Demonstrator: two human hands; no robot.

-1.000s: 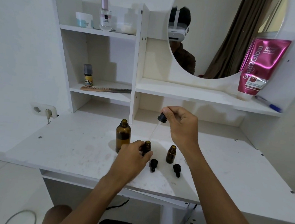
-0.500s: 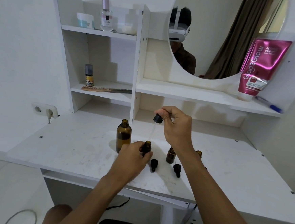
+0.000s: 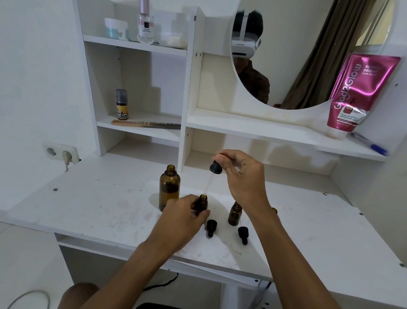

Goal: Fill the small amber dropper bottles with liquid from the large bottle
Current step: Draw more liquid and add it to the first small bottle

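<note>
The large amber bottle [image 3: 169, 187] stands uncapped on the white desk [image 3: 96, 202]. Just right of it my left hand [image 3: 184, 218] grips a small amber bottle [image 3: 202, 203] upright on the desk. My right hand [image 3: 238, 175] holds a dropper [image 3: 215, 167] by its black bulb, its thin glass tube slanting down with the tip at that bottle's mouth. A second small amber bottle [image 3: 235, 213] stands open to the right. A third one [image 3: 274, 210] is mostly hidden behind my right wrist. Two black dropper caps [image 3: 211, 227] [image 3: 243, 233] lie in front.
Shelves rise at the desk's back with a jar, a perfume bottle, a small yellow-labelled bottle [image 3: 121, 104] and a comb [image 3: 146, 124]. A pink tube [image 3: 358, 93] and a pen [image 3: 369, 144] sit on the right shelf under a round mirror. A wall socket [image 3: 61, 153] is at left.
My right hand has carried the dropper left and down, from above and to the right of the small bottle until its tip meets the bottle's mouth. My left hand has stayed on the bottle.
</note>
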